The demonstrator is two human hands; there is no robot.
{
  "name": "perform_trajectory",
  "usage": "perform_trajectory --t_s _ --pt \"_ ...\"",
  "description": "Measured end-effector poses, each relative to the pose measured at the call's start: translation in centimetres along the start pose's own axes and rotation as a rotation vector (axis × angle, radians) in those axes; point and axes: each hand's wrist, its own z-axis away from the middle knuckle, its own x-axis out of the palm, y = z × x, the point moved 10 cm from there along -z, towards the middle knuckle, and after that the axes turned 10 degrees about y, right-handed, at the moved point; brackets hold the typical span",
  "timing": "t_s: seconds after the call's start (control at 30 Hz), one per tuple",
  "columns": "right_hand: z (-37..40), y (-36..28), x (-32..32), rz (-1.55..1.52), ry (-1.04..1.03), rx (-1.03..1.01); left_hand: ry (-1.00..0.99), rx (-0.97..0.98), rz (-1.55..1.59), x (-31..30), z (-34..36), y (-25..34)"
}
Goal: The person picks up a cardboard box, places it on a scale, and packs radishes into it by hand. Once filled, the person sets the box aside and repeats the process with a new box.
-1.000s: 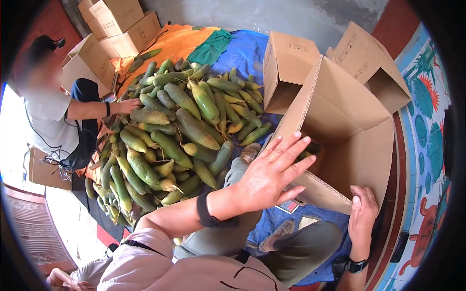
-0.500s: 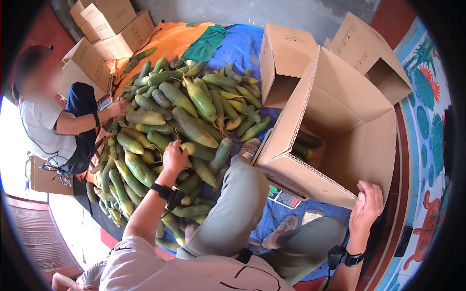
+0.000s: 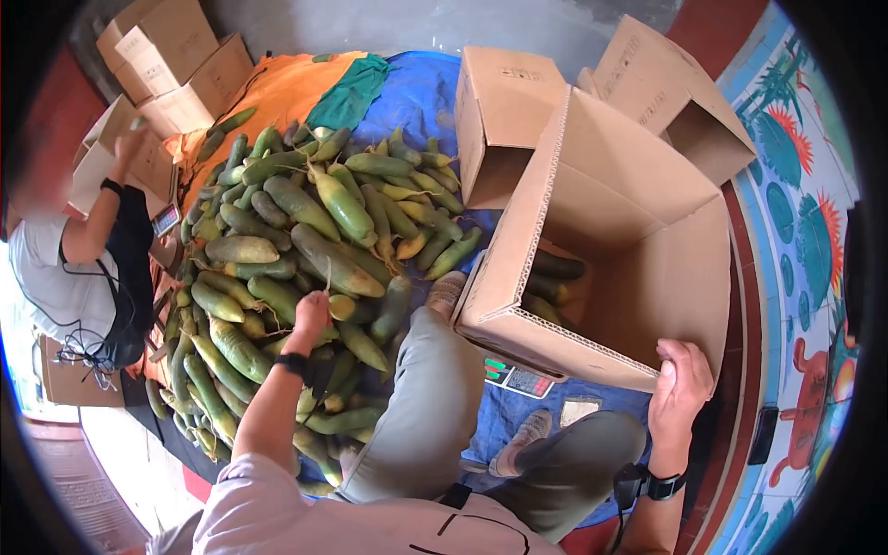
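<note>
A large heap of green and yellowish long radishes (image 3: pixel 305 240) lies on blue and orange cloth. My left hand (image 3: pixel 312 314) reaches into the heap, fingers closed around one small yellowish radish (image 3: pixel 340 306). My right hand (image 3: pixel 680 388) grips the near corner of a big open cardboard box (image 3: pixel 638 268), which stands tilted on a scale (image 3: pixel 520 379). A few green radishes (image 3: pixel 553 268) lie inside the box.
Two more open cardboard boxes (image 3: pixel 504 111) stand behind the big one. Another person (image 3: pixel 83 250) sits at the left with a hand raised near stacked boxes (image 3: pixel 171 65). My knees (image 3: pixel 444 370) are between heap and box. Painted floor runs along the right.
My left hand left the box flap, swung left into the heap and closed on a radish. The other person's hand rose from the pile. My right hand stays on the box corner.
</note>
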Motion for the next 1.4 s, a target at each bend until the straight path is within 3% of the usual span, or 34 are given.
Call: perform_trajectory --t_s 0.13,0.2,0.27,0.33,0.4,0.43,0.47,0.53,0.6,0.67,0.73,0.83,0.87,0.93,0.97,1.0,1.07,1.13,1.3,1.4 --pt "-0.3 -0.3 -0.1 0.025 -0.011 0.002 -0.077 0.119 0.598 -3.4 6.4 10.9" --pt "-0.4 -0.7 -0.4 0.021 0.01 -0.028 -0.055 0.246 0.645 -8.0 9.4 17.3" --pt "-0.1 -0.8 -0.5 0.043 -0.02 0.002 -0.013 0.519 0.721 -13.4 12.8 23.4" --pt "-0.6 -2.7 -1.2 -0.07 0.061 0.012 -0.098 0.62 0.986 -17.4 16.7 28.2" --pt "-1.2 -5.4 -2.0 -0.129 0.085 -0.04 -0.291 0.662 1.359 -19.9 20.2 31.8" --pt "-1.5 -6.8 -2.5 -0.176 0.096 -0.068 -0.19 0.57 1.468 -20.9 21.2 31.9" --pt "-2.0 -8.4 -3.1 -0.24 0.114 -0.111 -0.338 0.762 1.401 -21.2 23.7 35.3" --pt "-3.3 -11.5 -4.8 -0.333 0.163 -0.188 -0.641 0.95 1.478 -20.8 28.6 40.6" --pt "-4.4 -13.4 -6.0 -0.332 0.209 -0.249 -0.721 0.891 1.563 -19.4 31.6 43.4" --pt "-4.9 -13.4 -5.9 -0.426 0.189 -0.217 -1.043 0.799 1.396 -16.6 33.6 45.2" --pt "-5.2 -12.6 -6.1 -0.512 0.157 -0.163 -0.978 0.665 1.438 -14.1 33.7 45.7" --pt "-5.5 -8.8 -6.9 -0.208 0.157 -0.073 -0.924 0.739 1.3 -10.1 32.6 46.2" --pt "-5.8 -6.5 -6.3 -0.145 0.079 0.072 -0.846 0.791 1.221 -8.7 31.9 46.2" --pt "-5.9 -3.2 -5.5 -0.075 0.0 0.106 -0.53 0.981 0.822 -5.4 29.9 44.1" --pt "-5.8 -1.8 -5.3 -0.068 0.001 0.108 -0.235 1.293 0.363 -4.7 29.9 43.6" --pt "-5.4 -0.4 -4.3 -0.01 -0.072 0.102 -0.097 1.439 0.089 -3.5 30.5 42.8" --pt "-5.3 1.4 -3.1 0.053 -0.15 0.098 -0.007 1.551 -0.011 -2.5 30.9 41.4" --pt "-3.9 3.6 0.2 0.187 -0.496 0.153 -0.059 1.522 0.005 -1.9 30.4 40.8" --pt "-1.4 5.4 5.2 0.204 -0.773 0.017 -0.081 1.49 0.007 -1.9 30.4 40.1" --pt "1.7 6.3 8.4 0.224 -1.132 0.019 -0.097 1.478 -0.015 -1.8 30.4 39.8"
